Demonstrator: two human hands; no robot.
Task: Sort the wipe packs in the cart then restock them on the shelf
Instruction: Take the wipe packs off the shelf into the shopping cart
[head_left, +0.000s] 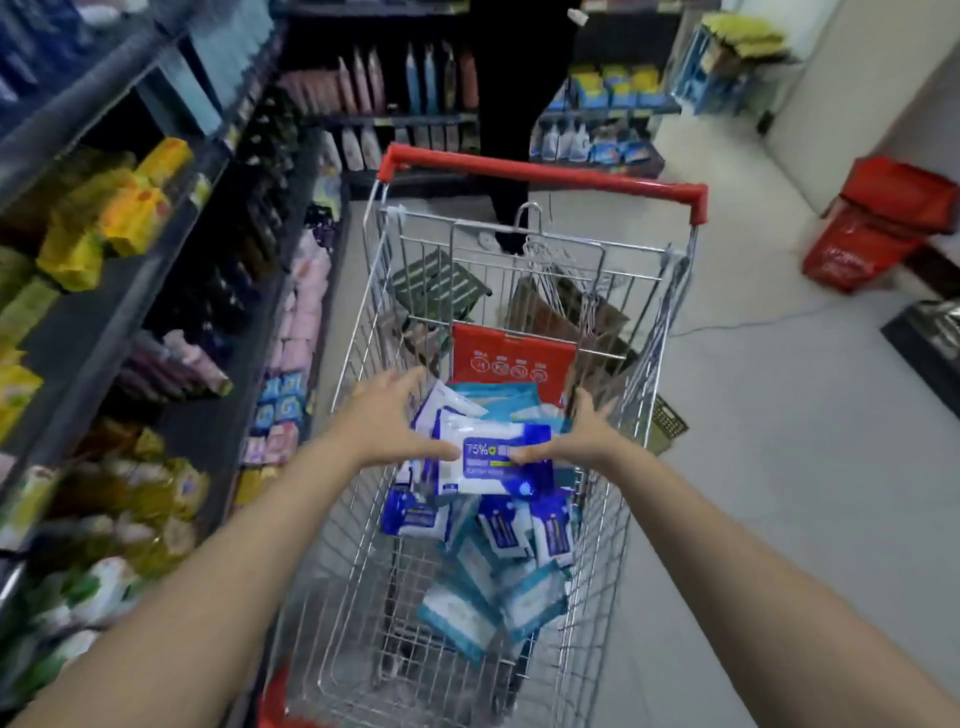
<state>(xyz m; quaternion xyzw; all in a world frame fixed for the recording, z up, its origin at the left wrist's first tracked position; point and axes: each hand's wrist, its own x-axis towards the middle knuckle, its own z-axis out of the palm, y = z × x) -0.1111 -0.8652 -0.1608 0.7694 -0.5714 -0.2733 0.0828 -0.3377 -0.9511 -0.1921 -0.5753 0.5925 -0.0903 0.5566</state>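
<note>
In the head view, a wire cart (363, 332) with a red handle (540, 174) at its far end stands in a shop aisle. Both bare arms reach into it from the near side. The left hand (387, 415) and right hand (582, 439) hold a blue-and-white wipe pack (493, 457) marked "75%" between them, raised above the packs in the basket.

The left thumb lies on the pack's face at its left edge, with the fingers spread out behind it. The right thumb presses the face at the right edge, with the fingers behind, so each hand pinches one side of the pack. More white and blue packs seem to be stacked behind the held one against the left fingers, though blur hides how many.

Below, dark blue packs (415, 519) lie jumbled in the middle of the basket. Teal packs (535, 603) lie tilted nearer the camera, and more teal ones sit just beyond the hands.

A red flap (511, 358) with white icons stands across the cart beyond the packs, and wire hangers (540, 260) hang at the far end. The shelf (104, 322) runs along the left, stocked with yellow packets (135, 202) and bottles. A person in black (514, 104) stands beyond the cart, and red baskets (878, 223) sit on the floor to the far right.
</note>
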